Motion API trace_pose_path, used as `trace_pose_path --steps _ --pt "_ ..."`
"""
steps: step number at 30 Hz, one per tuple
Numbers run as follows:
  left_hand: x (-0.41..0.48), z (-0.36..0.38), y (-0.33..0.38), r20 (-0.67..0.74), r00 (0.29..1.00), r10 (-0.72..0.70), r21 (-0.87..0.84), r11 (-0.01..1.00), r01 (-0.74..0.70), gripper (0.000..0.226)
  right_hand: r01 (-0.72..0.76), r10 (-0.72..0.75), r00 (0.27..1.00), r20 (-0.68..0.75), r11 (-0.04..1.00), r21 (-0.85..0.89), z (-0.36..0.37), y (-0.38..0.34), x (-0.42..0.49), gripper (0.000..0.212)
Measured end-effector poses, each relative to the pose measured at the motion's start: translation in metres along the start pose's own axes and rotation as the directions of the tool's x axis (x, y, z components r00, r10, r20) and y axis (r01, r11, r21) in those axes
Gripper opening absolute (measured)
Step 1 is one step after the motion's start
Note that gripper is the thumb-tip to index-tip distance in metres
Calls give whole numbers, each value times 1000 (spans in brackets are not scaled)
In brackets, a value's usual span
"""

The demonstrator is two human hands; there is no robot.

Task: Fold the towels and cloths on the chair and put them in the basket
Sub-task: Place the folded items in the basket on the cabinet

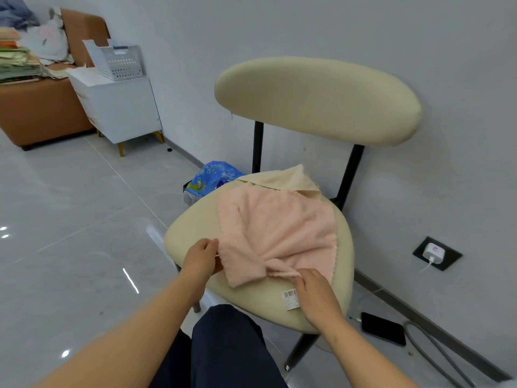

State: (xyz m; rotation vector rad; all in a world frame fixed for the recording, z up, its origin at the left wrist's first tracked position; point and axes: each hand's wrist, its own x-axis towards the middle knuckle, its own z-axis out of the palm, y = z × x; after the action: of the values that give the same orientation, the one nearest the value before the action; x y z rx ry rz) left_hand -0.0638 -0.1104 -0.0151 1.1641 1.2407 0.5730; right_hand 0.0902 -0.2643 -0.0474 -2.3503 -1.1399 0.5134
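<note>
The pink towel (277, 228) lies rumpled on the chair seat (190, 228), partly over a cream cloth (282, 177). Left grip (201, 256) pinches its left edge; right grip (316, 289) pinches the bunched near corner. Draw both apart to flatten the towel before folding

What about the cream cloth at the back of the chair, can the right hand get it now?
Probably not yet. The right hand pinches the pink towel, which overlaps the cream cloth at its front edge. If it let go, nothing else looks to be in the way.
</note>
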Motion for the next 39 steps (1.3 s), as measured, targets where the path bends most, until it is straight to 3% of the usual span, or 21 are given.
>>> trace_pose_path --steps 4,8,11,13,15,18,20,24,28,31,36,39 --pt "9 -14 5 -80 987 -137 -323 941 105 25 -21 17 999 39 993 114 -10 2 -2 25" --pt "5 -32 -5 -195 947 -257 -241 948 207 22 -48 33 996 85 983 179 -19 3 -6 27" --pt "-7 -39 -12 -95 943 -320 -172 938 301 35 -31 18 995 93 990 136 -16 -1 -13 28" --pt "-15 -39 -14 -27 965 -261 -83 963 258 47 12 -17 998 65 997 76 -11 0 -14 21" --pt "-15 -38 -15 -59 988 -144 -11 990 144 60 19 -21 999 46 999 46 -11 1 -15 14" --pt "-9 -39 -15 -174 982 66 73 996 -54 35 -29 26 999 46 998 56 -16 -3 -14 18" --pt "-9 -37 -15 -122 979 163 178 974 -140 31 -65 63 998 21 992 105 -19 -6 -14 18" --pt "-9 -28 -21 233 918 319 464 793 -394 32 -137 138 990 8 971 197 -20 -6 -9 19" --pt "-8 -24 -35 500 826 261 718 408 -564 59 -141 143 990 -10 982 126 -18 -6 -9 18" --pt "-14 -18 -32 464 831 308 831 174 -529 68 -89 89 996 -1 995 -43 -14 -7 -9 6" --pt "-3 -9 -25 413 850 328 889 58 -454 55 -44 48 999 17 985 -166 -9 -7 -11 33" --pt "4 -14 -23 418 850 319 884 70 -462 33 -28 34 999 39 989 -145 -11 -4 -11 20"
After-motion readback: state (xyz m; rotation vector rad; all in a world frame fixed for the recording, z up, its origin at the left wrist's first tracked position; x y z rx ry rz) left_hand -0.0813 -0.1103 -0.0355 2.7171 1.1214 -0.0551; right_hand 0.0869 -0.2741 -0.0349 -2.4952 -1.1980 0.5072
